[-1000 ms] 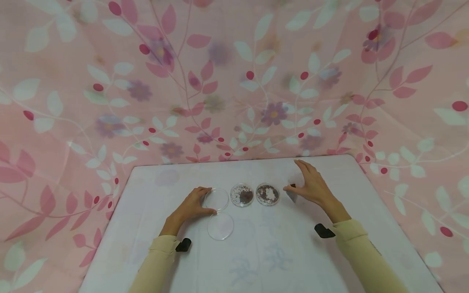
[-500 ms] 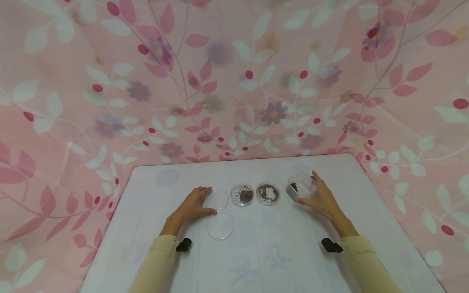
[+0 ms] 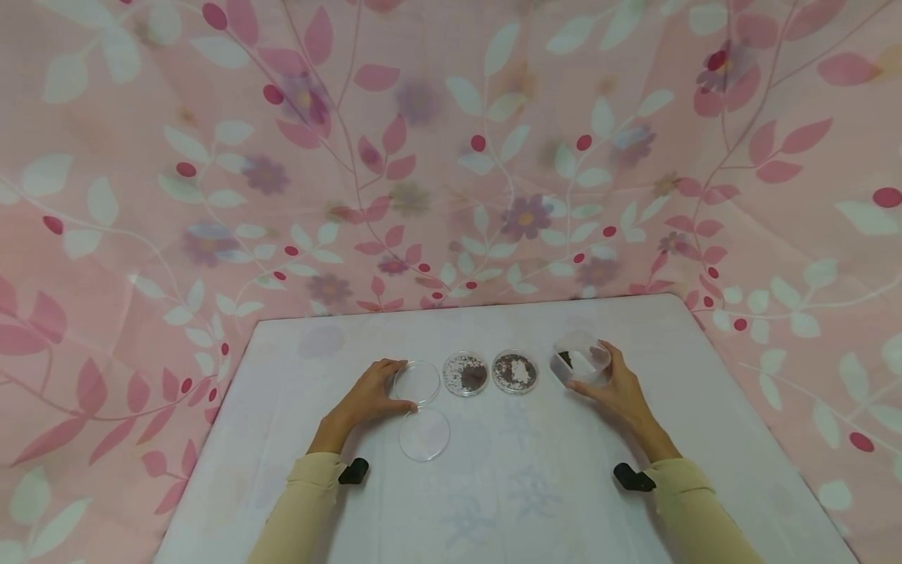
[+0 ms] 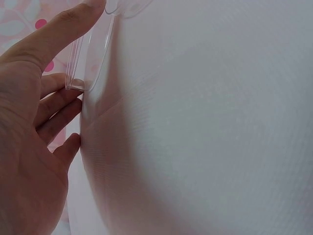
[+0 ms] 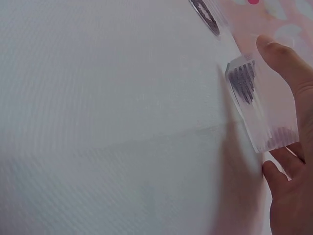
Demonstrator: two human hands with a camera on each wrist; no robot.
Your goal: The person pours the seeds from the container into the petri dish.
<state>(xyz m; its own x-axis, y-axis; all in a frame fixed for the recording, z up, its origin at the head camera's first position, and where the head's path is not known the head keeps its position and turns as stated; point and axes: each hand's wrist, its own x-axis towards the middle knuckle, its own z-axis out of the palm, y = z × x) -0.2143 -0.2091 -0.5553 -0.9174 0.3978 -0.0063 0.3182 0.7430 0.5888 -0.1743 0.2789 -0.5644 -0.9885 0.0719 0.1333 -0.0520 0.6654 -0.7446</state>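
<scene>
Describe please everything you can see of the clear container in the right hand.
The clear container looks like thin transparent plastic, small and open at the top. Inside lie a dark patch and a white patch; what they are cannot be told. The right hand grips it, thumb on one side and fingers on the other, and holds it tilted. It is at the right end of the row, beside the nearest petri dish, not touching it. Whether it rests on the white table is unclear.

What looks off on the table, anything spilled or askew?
One thing: the clear container in the right hand is tipped on its side, opening toward the dishes, with dark and white material inside. No spill shows on the table. The left hand grips an empty petri dish; its lid lies flat beside it.
</scene>
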